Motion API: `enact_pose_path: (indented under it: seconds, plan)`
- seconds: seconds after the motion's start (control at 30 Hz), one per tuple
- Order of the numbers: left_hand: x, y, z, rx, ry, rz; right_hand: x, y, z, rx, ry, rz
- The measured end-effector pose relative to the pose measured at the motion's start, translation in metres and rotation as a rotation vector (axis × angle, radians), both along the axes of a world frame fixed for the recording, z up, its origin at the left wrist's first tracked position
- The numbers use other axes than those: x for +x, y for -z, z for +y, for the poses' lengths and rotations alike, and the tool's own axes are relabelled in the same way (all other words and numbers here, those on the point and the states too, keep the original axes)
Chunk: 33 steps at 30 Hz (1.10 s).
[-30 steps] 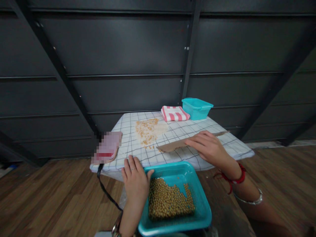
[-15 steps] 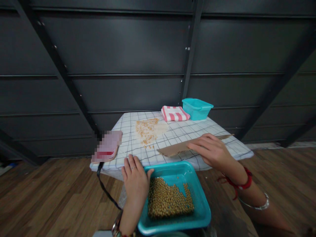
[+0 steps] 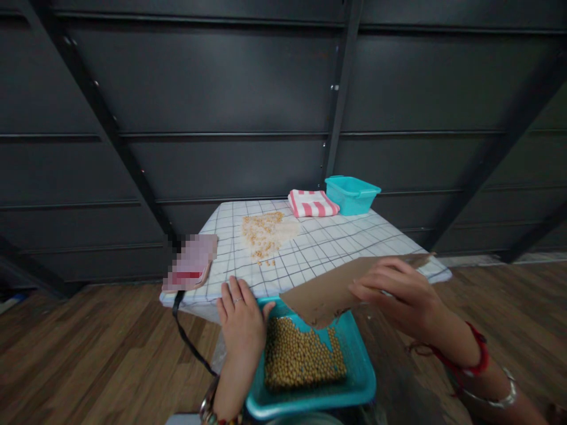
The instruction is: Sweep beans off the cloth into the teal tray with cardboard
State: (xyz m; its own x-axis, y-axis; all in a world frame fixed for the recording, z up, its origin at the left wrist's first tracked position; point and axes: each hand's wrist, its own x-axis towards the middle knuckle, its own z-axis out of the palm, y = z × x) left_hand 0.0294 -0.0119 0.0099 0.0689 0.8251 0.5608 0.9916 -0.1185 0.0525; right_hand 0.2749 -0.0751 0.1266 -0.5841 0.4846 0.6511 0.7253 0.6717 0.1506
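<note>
My left hand (image 3: pixel 241 324) grips the left rim of a teal tray (image 3: pixel 358 378) that holds a heap of yellow-brown beans (image 3: pixel 301 357), just below the table's near edge. My right hand (image 3: pixel 405 289) is closed on a brown cardboard strip (image 3: pixel 328 292), lifted off the table and tilted, with its left end over the tray's far rim. On the checked tablecloth (image 3: pixel 328 242) lies a patch of pale grains and kernels (image 3: pixel 266 232).
A pink-and-white striped cloth (image 3: pixel 312 202) and a second teal tub (image 3: pixel 352 193) sit at the table's far side. A blurred pink object (image 3: pixel 191 264) with a black strap hangs over the left edge. Dark metal wall panels stand behind; wooden floor lies around.
My right hand has lifted the cardboard strip off the table and drawn it toward me, its end now over the tray. The left hand and the tray have stayed put.
</note>
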Motion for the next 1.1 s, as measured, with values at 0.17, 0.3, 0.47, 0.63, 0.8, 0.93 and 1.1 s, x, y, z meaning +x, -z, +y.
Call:
enact_pose_path:
  seconds: [0.17,0.3,0.47,0.63,0.8,0.93,1.1]
  plan:
    - [0.001,-0.001,-0.001,-0.010,-0.020,0.001,-0.004,-0.004,-0.011,-0.082,0.012,0.105]
    - [0.000,0.000,0.000,-0.001,-0.008,-0.011,0.000,-0.010,-0.007,0.041,0.019,0.006]
    - [0.001,0.002,0.001,0.014,-0.004,-0.044,0.001,-0.012,0.027,0.249,0.070,-0.137]
    - [0.002,0.001,0.000,0.003,-0.010,-0.047,-0.010,-0.002,0.063,0.273,0.031,-0.151]
    - [0.001,0.001,0.000,0.016,-0.031,-0.027,-0.022,0.007,0.077,0.301,0.055,-0.175]
    - [0.001,0.001,0.001,0.039,-0.026,-0.002,-0.027,0.006,0.078,0.320,0.036,-0.178]
    - [-0.001,0.002,0.001,0.039,-0.026,0.025,-0.029,0.001,0.076,0.304,0.020,-0.165]
